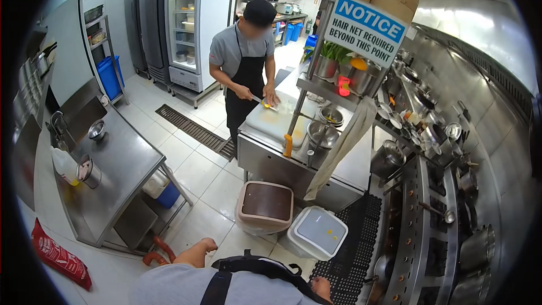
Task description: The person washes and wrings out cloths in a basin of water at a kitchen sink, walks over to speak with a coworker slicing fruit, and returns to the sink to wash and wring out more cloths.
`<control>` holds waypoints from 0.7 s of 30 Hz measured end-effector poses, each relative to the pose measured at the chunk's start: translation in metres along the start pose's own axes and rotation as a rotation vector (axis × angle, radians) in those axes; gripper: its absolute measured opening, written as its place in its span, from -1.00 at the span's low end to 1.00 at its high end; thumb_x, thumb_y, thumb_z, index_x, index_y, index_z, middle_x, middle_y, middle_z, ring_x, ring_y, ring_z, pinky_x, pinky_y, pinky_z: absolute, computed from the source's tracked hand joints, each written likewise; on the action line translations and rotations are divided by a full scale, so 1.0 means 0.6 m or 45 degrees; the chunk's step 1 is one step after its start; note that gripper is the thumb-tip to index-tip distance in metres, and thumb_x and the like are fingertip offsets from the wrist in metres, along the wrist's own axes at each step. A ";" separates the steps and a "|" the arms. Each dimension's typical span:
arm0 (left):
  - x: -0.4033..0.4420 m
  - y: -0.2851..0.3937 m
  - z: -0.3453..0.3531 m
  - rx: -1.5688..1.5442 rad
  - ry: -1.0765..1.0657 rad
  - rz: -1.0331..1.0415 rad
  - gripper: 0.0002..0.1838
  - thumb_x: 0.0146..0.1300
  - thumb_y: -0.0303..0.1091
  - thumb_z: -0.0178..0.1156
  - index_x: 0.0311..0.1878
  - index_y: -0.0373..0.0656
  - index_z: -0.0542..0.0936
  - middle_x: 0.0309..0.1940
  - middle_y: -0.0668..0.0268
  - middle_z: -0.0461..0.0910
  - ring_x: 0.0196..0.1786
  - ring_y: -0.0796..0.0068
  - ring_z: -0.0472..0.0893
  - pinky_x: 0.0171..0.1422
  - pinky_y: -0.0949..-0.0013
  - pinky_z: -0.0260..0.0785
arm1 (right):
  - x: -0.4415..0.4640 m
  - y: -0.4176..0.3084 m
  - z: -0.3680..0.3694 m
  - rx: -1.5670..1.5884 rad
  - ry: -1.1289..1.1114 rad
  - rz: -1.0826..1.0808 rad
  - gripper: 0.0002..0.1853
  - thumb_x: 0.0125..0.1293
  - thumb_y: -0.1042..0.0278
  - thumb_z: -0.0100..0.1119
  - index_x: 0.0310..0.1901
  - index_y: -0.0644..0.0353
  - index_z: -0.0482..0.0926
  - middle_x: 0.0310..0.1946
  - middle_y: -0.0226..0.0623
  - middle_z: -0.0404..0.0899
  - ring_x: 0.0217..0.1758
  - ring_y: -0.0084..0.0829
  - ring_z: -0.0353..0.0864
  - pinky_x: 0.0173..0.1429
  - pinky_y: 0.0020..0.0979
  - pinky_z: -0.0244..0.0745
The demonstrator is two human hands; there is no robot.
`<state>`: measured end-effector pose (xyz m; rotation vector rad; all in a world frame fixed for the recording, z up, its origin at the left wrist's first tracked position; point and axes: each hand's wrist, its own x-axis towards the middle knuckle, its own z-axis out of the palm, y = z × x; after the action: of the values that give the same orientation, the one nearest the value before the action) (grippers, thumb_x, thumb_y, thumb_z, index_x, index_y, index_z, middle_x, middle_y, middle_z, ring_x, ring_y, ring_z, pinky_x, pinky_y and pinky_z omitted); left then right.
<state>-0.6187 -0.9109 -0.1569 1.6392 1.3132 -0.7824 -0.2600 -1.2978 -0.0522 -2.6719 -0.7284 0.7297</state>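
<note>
My left hand hangs low in front of me, over the tiled floor. Its fingers look curled in, and I see nothing in them. Only part of my right hand shows at the bottom edge, by the black rubber mat; its fingers are mostly hidden. Ahead of my hands stand a bin with a brown lid and a bin with a grey lid. Neither hand touches them.
A co-worker cuts yellow food with a knife on a white cutting board. A steel table stands left, with an orange-red curved pipe near its leg. The stove lines the right. A floor drain crosses the tiles.
</note>
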 end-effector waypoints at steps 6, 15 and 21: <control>0.020 -0.004 0.012 0.011 -0.001 -0.039 -0.69 0.03 -0.18 0.14 -0.23 -0.18 0.61 -0.36 0.18 0.60 -0.42 0.31 0.60 -0.34 0.27 0.53 | -0.005 0.003 -0.012 -0.066 0.049 -0.082 -0.79 0.00 0.31 0.09 -0.35 0.15 0.66 -0.41 -0.12 0.62 -0.26 -0.11 0.61 -0.06 -0.21 0.48; 0.039 -0.007 0.023 0.061 -0.008 0.121 -0.69 0.01 -0.17 0.14 -0.31 -0.22 0.64 -0.44 0.15 0.62 -0.49 0.27 0.61 -0.37 0.26 0.52 | -0.007 0.031 0.012 0.008 0.064 0.035 -0.80 0.06 0.32 0.10 -0.35 0.21 0.65 -0.51 -0.13 0.62 -0.40 -0.27 0.65 -0.21 -0.31 0.51; 0.044 0.001 0.018 0.074 -0.012 0.121 -0.72 0.02 -0.24 0.10 -0.34 -0.27 0.62 -0.38 0.12 0.61 -0.48 0.24 0.62 -0.42 0.23 0.53 | -0.025 0.026 0.004 -0.086 0.165 -0.039 -0.80 0.04 0.33 0.09 -0.34 0.18 0.65 -0.42 -0.07 0.61 -0.29 -0.12 0.62 -0.13 -0.23 0.50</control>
<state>-0.6110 -0.9094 -0.1842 1.7291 1.2063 -0.7764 -0.2661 -1.3185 -0.0542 -2.7318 -0.7708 0.5268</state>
